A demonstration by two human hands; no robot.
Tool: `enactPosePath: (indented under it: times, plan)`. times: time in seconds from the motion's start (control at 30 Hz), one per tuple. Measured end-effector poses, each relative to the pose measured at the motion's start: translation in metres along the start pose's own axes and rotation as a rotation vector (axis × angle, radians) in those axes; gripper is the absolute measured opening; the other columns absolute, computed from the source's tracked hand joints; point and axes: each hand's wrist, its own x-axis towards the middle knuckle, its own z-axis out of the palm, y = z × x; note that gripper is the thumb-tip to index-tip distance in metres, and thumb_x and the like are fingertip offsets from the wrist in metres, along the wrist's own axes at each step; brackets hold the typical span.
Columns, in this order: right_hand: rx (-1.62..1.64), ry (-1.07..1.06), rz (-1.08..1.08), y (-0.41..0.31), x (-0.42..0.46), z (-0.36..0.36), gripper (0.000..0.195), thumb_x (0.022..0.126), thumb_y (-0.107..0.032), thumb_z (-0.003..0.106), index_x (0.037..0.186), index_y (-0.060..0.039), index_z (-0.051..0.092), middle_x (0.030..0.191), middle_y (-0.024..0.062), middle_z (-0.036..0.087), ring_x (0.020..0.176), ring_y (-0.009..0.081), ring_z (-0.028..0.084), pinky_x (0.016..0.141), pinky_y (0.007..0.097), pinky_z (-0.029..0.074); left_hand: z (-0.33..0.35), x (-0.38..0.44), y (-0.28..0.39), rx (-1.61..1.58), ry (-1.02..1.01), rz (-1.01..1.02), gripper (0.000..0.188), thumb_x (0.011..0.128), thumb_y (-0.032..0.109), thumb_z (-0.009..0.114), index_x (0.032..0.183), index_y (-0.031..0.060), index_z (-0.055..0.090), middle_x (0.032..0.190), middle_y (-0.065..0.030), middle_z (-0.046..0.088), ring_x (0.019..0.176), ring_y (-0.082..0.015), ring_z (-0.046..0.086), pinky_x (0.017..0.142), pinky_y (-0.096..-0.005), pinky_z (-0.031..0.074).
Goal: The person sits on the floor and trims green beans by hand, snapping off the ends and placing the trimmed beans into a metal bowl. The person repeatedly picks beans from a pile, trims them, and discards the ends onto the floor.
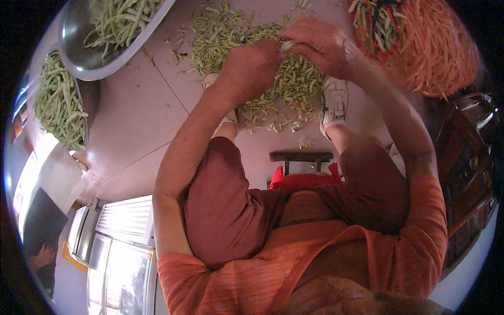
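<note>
Over a heap of cut green pod pieces [293, 88] on the tiled floor, my two hands meet. My left hand [254, 69] is closed, its fingertips on one end of a pale green bean [288, 45]. My right hand [321, 45] pinches the other end between thumb and fingers. At the upper right an orange mesh sack [437, 51] lies with whole bean pods [374, 25] showing at its mouth. A large metal basin [114, 71] at the upper left holds more whole pods [122, 21].
A second container [85, 118] of long green beans [61, 102] stands at the left. My shoes [334, 102] flank the heap. Below me is a low stool with a red cushion [303, 181]. Dark carved wooden furniture [468, 177] stands at the right. Part of another person's hand [43, 256] shows at lower left.
</note>
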Motion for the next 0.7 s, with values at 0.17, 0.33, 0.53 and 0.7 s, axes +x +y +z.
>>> enactPosePath:
  times: [0.17, 0.33, 0.53, 0.7]
  plan:
    - [0.030, 0.112, 0.030, -0.010, -0.003, 0.012, 0.017, 0.081, -0.006, 0.057, 0.097, 0.0007, 0.059, 0.084, 0.0143, 0.060, 0.073, 0.0272, 0.060, 0.065, 0.0317, 0.048, -0.003, -0.004, -0.001, -0.055, 0.149, 0.092, 0.017, 0.086, 0.017, 0.052, 0.080, 0.0004, 0.052, 0.068, -0.0171, 0.052, 0.061, -0.0365, 0.052, 0.053, -0.0423, 0.040]
    - [0.548, 0.281, 0.541, -0.035, -0.012, 0.036, 0.020, 0.086, -0.015, 0.057, 0.100, -0.0023, 0.061, 0.085, 0.0083, 0.064, 0.079, 0.0169, 0.062, 0.069, 0.0288, 0.050, -0.004, -0.006, 0.006, -0.183, 0.315, 0.132, 0.009, 0.083, 0.010, 0.054, 0.078, 0.0033, 0.052, 0.066, -0.0129, 0.051, 0.057, -0.0324, 0.053, 0.050, -0.0392, 0.043]
    - [1.058, 0.341, 0.597, -0.035, -0.009, 0.039, 0.024, 0.089, -0.017, 0.055, 0.104, 0.0002, 0.059, 0.085, 0.0023, 0.063, 0.077, 0.0085, 0.058, 0.069, 0.0231, 0.049, -0.004, -0.005, 0.009, -0.250, 0.428, 0.154, 0.004, 0.083, 0.008, 0.053, 0.081, 0.0043, 0.052, 0.066, -0.0123, 0.049, 0.057, -0.0315, 0.052, 0.049, -0.0384, 0.041]
    - [1.303, 0.379, 0.695, -0.036, -0.003, 0.032, 0.025, 0.089, -0.021, 0.055, 0.105, -0.0021, 0.060, 0.082, 0.0018, 0.062, 0.072, 0.0078, 0.056, 0.065, 0.0216, 0.046, -0.003, -0.009, 0.003, -0.173, 0.333, 0.242, 0.003, 0.082, 0.008, 0.054, 0.082, 0.0056, 0.052, 0.069, -0.0117, 0.051, 0.060, -0.0315, 0.053, 0.051, -0.0376, 0.043]
